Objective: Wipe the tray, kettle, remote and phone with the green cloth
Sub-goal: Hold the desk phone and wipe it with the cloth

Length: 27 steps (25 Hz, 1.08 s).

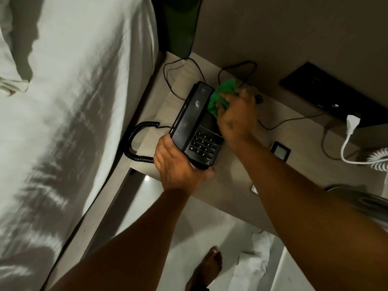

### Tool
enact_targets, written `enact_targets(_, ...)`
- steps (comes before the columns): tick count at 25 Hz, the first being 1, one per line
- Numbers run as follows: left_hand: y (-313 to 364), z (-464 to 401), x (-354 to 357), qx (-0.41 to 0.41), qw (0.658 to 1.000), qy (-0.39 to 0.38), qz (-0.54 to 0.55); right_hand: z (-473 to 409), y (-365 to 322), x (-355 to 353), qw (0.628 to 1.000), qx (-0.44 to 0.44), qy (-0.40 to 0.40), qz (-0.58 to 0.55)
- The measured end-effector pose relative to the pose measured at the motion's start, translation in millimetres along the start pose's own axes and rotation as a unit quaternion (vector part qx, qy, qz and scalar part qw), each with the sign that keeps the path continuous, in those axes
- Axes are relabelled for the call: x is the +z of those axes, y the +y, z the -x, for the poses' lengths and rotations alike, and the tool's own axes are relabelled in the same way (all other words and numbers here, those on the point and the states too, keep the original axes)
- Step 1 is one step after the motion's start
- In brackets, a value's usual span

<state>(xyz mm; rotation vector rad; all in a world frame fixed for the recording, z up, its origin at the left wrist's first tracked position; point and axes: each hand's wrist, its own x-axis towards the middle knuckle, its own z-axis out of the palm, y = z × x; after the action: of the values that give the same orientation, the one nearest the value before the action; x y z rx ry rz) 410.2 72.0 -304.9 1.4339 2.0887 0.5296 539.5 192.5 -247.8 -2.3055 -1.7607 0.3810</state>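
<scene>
A black desk phone [195,122] with a keypad and its handset in the cradle sits on a light wooden bedside table [235,183]. My left hand [178,166] grips the phone's near corner. My right hand [237,116] holds a bunched green cloth [220,97] pressed against the far right part of the phone, beside the handset. The phone's coiled cord [134,143] hangs off the table's left edge. No tray, kettle or remote is recognisable in view.
A bed with white sheets [63,122] fills the left. Thin black cables [182,66] loop behind the phone. A black wall panel [327,91] carries a white plug [351,122]. A small black device [280,151] lies to the right. Tiled floor and my foot [210,267] are below.
</scene>
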Motion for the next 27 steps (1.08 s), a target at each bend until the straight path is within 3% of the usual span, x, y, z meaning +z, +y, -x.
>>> enact_targets(5, 0.9, 1.9, -5.2, 0.004, 1.000, -0.023, 0.000, 77.3, 23.2, -5.5, 0.989, -0.126, -0.064, 0.039)
enact_targets(9, -0.6, -0.3, -4.0, 0.006, 0.999, -0.044, -0.007, 70.9, 16.5, -6.0, 0.999, -0.021, -0.039, 0.006)
enact_targets(11, -1.5, 0.3, -2.8, 0.006, 0.999, -0.038, -0.005, 68.5, 13.3, -2.6, 0.997, -0.019, -0.054, -0.057)
enact_targets(15, -2.3, 0.3, 0.6, 0.009, 1.000, 0.000, -0.004, 58.6, 27.7, -4.4, 0.992, -0.109, -0.050, -0.041)
enact_targets(18, -3.4, 1.0, 1.0, 0.015, 1.000, 0.009, 0.006, 34.3, 32.7, -9.9, 0.970, -0.218, -0.104, 0.027)
enact_targets(21, -4.8, 0.2, 3.1, 0.016, 1.000, 0.017, 0.009, 4.5, 31.6, -11.5, 0.976, -0.162, -0.138, -0.040)
enact_targets(23, -4.4, 0.0, 3.6, 0.019, 1.000, 0.018, 0.008, -7.2, 29.4, -10.5, 0.984, -0.114, -0.112, -0.084)
enact_targets(27, -5.0, 0.1, 0.8, 0.020, 1.000, 0.009, 0.008, 26.0, 27.9, -8.4, 0.984, -0.164, -0.075, 0.014)
